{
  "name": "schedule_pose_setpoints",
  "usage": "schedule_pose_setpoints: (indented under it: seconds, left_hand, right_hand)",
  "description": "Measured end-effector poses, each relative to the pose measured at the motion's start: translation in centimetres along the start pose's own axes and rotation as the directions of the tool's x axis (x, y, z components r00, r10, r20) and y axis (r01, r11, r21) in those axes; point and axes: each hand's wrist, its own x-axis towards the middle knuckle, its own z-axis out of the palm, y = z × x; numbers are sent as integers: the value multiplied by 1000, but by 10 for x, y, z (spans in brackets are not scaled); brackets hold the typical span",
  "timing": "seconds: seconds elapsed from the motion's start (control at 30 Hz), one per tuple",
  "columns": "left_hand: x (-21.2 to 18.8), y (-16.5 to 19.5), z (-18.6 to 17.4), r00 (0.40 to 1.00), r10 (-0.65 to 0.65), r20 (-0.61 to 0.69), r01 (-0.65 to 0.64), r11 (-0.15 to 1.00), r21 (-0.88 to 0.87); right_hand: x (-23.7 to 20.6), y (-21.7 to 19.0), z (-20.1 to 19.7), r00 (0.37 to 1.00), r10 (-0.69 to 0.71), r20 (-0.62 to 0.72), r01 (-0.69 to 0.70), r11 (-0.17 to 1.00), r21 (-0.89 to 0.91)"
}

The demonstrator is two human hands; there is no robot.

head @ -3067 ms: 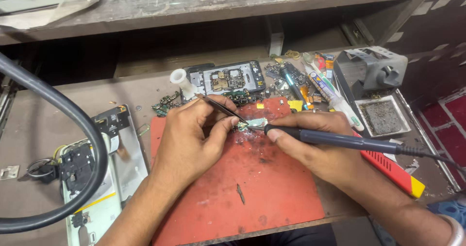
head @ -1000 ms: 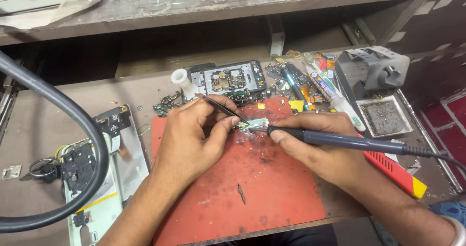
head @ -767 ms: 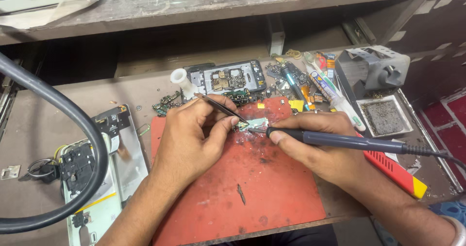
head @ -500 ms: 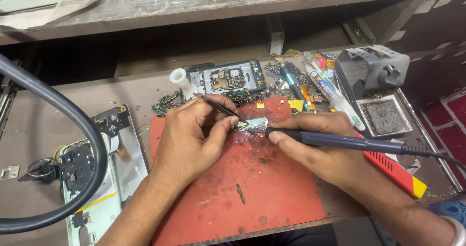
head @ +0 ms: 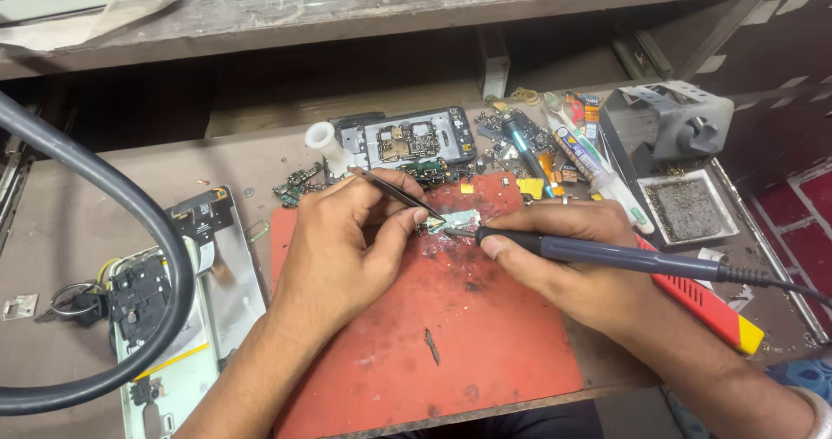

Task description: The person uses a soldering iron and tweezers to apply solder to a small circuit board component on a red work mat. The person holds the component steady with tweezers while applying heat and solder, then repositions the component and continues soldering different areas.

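Two hands meet over a small circuit board lying near the far edge of a red mat at the middle of the worktop. The left hand is closed round thin black tweezers, whose tips rest on the board. The right hand is closed round a dark soldering iron, its tip touching the board from the right, its cable running off toward the right edge. Behind the mat, toward the far edge, lies an opened phone shell with its boards and parts showing inside, and a small white bottle stands just left of it. Near the right edge a shallow square tray holds a grey, grainy pad or mesh; what exactly it is cannot be told. A red and yellow tool lies beside the right wrist. At the left edge another opened phone frame lies with a black part in it, crossed by a thick black hose.
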Motion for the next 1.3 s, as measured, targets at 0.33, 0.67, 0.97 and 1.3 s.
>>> schedule_pose_setpoints:
  seconds: [0.33,0.67,0.97,1.3]
  left_hand:
    - [2,3,1,998,-55,29,56,998,-41]
    - [1,0,1,1000,2,12,-2,999,-46]
    - [1,1,0,999,-48,19,49,997,-54]
    - [0,-3,-4,1000,14,14,-14,999,-39]
  right_hand:
    - [0,1,-1,999,36,5,-36,999,-16]
    - [0,-4,-1,998,58,8,-58,997,-41]
    - [1,-3,1,998,57,1,-57,998,-7]
    - [1,-2,3,1000,-5,19,5,999,35]
